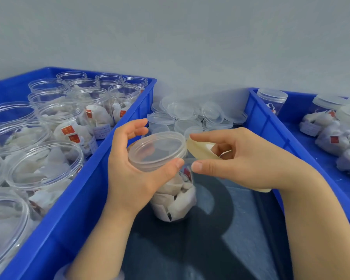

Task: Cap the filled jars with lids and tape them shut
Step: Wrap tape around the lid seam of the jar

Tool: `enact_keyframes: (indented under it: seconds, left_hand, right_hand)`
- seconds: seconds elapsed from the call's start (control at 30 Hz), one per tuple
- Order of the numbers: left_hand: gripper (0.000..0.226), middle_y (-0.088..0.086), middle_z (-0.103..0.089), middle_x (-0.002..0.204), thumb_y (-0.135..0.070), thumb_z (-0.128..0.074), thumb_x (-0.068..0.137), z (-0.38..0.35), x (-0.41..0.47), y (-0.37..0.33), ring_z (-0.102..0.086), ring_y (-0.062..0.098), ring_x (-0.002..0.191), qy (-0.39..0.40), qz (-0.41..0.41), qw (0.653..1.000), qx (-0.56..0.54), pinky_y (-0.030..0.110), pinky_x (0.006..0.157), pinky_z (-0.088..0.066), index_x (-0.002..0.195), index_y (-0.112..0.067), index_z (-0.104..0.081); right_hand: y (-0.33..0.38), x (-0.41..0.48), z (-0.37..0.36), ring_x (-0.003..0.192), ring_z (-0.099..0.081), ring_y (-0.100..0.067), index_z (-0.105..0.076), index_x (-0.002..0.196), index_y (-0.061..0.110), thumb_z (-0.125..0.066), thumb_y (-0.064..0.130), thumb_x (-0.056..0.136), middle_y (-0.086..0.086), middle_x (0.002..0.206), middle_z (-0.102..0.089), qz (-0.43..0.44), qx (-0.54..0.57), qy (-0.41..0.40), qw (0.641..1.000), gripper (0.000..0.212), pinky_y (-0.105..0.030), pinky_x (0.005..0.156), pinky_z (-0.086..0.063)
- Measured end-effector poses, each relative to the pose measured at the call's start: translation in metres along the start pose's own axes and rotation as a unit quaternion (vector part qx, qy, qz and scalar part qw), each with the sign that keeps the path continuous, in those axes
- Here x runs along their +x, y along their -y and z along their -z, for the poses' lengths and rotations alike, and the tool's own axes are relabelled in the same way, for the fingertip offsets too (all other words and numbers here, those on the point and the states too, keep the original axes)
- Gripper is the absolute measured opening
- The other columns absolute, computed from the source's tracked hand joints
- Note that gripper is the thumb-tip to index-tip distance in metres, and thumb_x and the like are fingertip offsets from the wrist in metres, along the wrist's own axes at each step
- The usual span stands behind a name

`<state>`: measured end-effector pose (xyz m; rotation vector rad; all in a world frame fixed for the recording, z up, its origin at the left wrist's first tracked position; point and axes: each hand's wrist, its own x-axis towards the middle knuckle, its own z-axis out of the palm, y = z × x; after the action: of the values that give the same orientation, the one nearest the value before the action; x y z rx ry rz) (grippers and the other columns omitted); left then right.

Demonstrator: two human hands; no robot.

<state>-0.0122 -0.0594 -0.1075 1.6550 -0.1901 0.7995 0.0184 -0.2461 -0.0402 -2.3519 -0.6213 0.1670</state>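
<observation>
A clear jar (176,201) filled with white tea bags stands between the two crates, with a clear lid (157,149) on top. My left hand (133,168) grips the capped rim, thumb at the front and fingers curled behind. My right hand (236,156) holds a roll of tape (200,149) just right of the lid, forefinger on the roll's upper edge and thumb below. The far end of the roll shows under my wrist.
A blue crate (101,178) on the left holds several open filled jars (45,162). A blue crate (271,126) on the right holds capped jars (272,98) and loose tea bags. Several loose lids (186,112) lie piled behind, against a grey wall.
</observation>
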Motion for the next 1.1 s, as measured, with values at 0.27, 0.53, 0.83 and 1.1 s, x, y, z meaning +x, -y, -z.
enact_keyframes:
  seconds: [0.27,0.53,0.83,1.1]
  left_hand:
    - [0.062,-0.016,-0.055,0.11,-0.041,-0.076,0.054,0.002,0.0,-0.002,-0.055,-0.003,0.104,0.039,-0.007,0.999,-0.024,0.01,0.081,-0.046,0.109,-0.03,-0.049]
    - [0.066,-0.007,-0.058,0.124,-0.043,-0.076,0.054,0.011,0.003,0.006,-0.06,0.009,0.112,0.109,0.016,0.994,-0.006,0.018,0.09,-0.047,0.116,-0.031,-0.054]
    - [0.057,-0.017,-0.058,0.121,-0.042,-0.086,0.047,0.01,0.005,-0.004,-0.051,-0.006,0.116,0.205,0.03,0.973,0.102,0.006,0.093,-0.035,0.101,-0.033,-0.068]
    - [0.066,-0.016,-0.039,0.122,-0.041,-0.07,0.066,-0.008,0.02,-0.037,-0.044,0.012,0.111,0.307,0.026,0.879,0.364,0.025,0.087,-0.041,0.127,-0.041,-0.044]
  right_hand:
    - [-0.003,0.007,-0.005,0.059,-0.051,0.01,-0.06,0.121,0.045,-0.057,0.07,0.057,0.021,0.066,-0.055,-0.015,-0.025,-0.025,0.999,0.068,-0.018,0.068,-0.037]
    - [-0.008,0.014,-0.017,0.063,-0.045,0.018,-0.054,0.13,0.043,-0.061,0.069,0.062,0.034,0.061,-0.045,-0.015,-0.052,-0.013,0.998,0.073,-0.01,0.063,-0.034]
    - [-0.033,-0.009,-0.042,0.065,-0.049,-0.032,-0.043,0.08,0.031,-0.069,0.045,0.077,-0.017,0.068,-0.051,0.017,0.081,-0.069,0.994,0.03,-0.044,0.06,-0.045]
    - [-0.037,-0.021,-0.065,0.054,-0.032,-0.009,-0.044,0.08,0.033,-0.06,0.024,0.088,0.001,0.057,-0.041,0.041,0.129,-0.143,0.98,0.02,-0.024,0.052,-0.033]
